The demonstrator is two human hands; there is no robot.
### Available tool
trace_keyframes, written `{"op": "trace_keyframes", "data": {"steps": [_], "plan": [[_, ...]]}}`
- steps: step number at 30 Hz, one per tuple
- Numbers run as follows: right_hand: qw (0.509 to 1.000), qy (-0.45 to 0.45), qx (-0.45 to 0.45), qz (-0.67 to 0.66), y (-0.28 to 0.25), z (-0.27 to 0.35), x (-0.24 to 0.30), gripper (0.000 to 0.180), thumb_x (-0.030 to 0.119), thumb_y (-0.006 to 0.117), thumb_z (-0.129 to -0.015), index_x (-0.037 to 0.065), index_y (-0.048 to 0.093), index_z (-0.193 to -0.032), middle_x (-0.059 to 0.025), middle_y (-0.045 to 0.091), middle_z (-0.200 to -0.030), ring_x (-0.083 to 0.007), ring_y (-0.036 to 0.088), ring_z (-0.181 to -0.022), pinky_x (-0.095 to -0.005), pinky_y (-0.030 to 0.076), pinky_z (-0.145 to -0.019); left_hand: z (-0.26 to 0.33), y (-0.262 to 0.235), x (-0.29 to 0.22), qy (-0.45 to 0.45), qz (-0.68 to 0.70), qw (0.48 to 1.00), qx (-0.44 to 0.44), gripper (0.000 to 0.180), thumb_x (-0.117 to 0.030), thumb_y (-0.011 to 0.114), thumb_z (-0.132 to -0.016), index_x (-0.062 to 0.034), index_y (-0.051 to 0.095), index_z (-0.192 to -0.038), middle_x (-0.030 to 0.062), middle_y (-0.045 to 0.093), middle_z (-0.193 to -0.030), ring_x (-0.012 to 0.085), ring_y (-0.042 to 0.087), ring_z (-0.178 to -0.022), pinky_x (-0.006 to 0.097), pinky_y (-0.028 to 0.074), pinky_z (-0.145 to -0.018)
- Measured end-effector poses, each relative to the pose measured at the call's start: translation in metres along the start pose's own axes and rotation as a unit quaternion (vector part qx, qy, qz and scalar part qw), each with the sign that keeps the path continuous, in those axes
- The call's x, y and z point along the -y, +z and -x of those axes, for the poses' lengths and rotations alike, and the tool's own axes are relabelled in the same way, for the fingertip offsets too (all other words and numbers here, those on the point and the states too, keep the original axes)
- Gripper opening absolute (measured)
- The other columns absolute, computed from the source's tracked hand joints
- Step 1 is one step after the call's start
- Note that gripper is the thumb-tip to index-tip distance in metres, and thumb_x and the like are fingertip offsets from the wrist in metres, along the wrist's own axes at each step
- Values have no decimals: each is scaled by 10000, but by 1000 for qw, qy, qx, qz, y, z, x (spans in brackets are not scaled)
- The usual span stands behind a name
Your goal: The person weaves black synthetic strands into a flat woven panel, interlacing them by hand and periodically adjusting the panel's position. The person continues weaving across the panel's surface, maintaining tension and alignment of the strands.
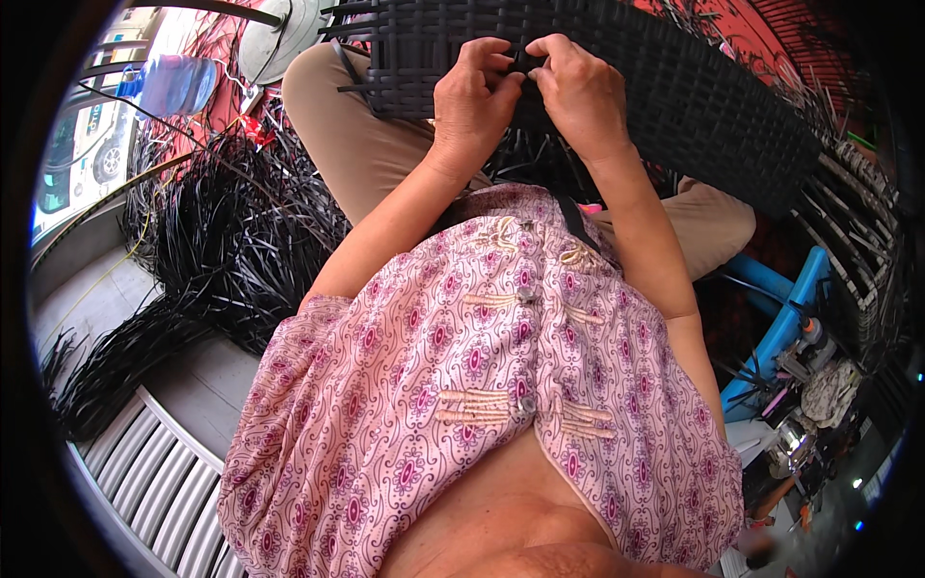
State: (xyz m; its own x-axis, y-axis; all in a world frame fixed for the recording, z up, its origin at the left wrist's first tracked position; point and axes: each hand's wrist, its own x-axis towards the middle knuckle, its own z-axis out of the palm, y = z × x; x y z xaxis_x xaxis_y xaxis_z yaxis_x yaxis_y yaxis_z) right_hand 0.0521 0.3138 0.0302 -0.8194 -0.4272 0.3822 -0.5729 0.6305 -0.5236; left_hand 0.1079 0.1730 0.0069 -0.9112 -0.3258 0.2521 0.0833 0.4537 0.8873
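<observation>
Both hands, left [470, 96] and right [576, 89], pinch one black strip [525, 63] at the panel [674, 87] edge, grip closed; panel propped on knees, probably for reach.

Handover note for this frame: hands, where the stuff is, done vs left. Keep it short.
Left hand: fingers closed, pinching a black strip at the near edge of the woven panel.
Right hand: same spot, fingers curled on the strip, touching the left hand.
Panel rests across the lap, tilted away.
Loose black strips lie heaped on the floor at the person's left.
Done: much of the panel is woven.
Left: the loose ends at its left edge are unworked.
</observation>
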Motion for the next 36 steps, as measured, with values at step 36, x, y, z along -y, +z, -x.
{"op": "trace_keyframes", "data": {"steps": [36], "plan": [[988,95,2,-125,-3,8,-9,185,74,725,-838,147,742,-1007,-44,748,-812,-226,738,-751,-348,572,-684,-22,-12,-3,63,-162,976,127,546,-63,698,-800,-80,550,-1325,135,740,-1087,352,703,-992,431,555,-867]]}}
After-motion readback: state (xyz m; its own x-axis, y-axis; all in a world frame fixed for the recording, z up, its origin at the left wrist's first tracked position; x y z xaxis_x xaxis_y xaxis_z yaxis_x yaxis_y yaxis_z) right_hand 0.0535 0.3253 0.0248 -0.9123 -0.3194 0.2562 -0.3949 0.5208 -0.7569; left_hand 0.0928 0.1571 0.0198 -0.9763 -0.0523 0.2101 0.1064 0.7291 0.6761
